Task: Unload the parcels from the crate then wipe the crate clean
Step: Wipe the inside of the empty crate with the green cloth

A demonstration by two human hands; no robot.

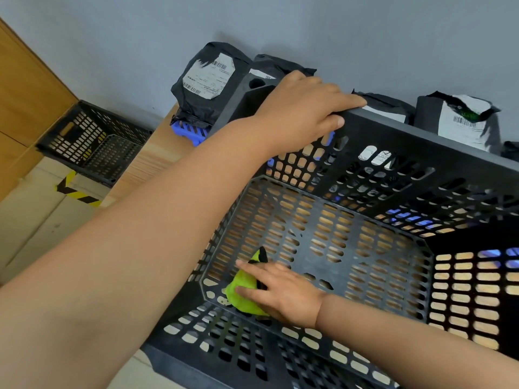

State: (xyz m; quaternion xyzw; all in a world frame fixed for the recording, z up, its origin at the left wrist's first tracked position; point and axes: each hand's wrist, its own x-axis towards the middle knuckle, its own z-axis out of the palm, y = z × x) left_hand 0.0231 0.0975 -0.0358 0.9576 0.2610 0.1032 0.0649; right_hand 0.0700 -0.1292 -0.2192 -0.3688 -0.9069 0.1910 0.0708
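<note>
A black perforated crate [421, 136] stands on a wooden table, holding no parcels. My left hand [303, 108] grips its far rim near the left corner, thumb curled over the inside edge. Down inside, my right hand [278, 293] presses a lime-green cloth [244, 293] with a black edge against the crate floor at the near-left corner, fingers spread over it. Several black parcels with white labels stand behind the crate against the wall: one at the left [207, 82], one at the right [460, 119], others partly hidden by the rim.
A blue rack [188, 133] holds the left parcel on the wooden table [157, 161]. A second black crate [90, 141] sits on the floor at left beside yellow-black tape [75, 192]. A grey wall stands close behind.
</note>
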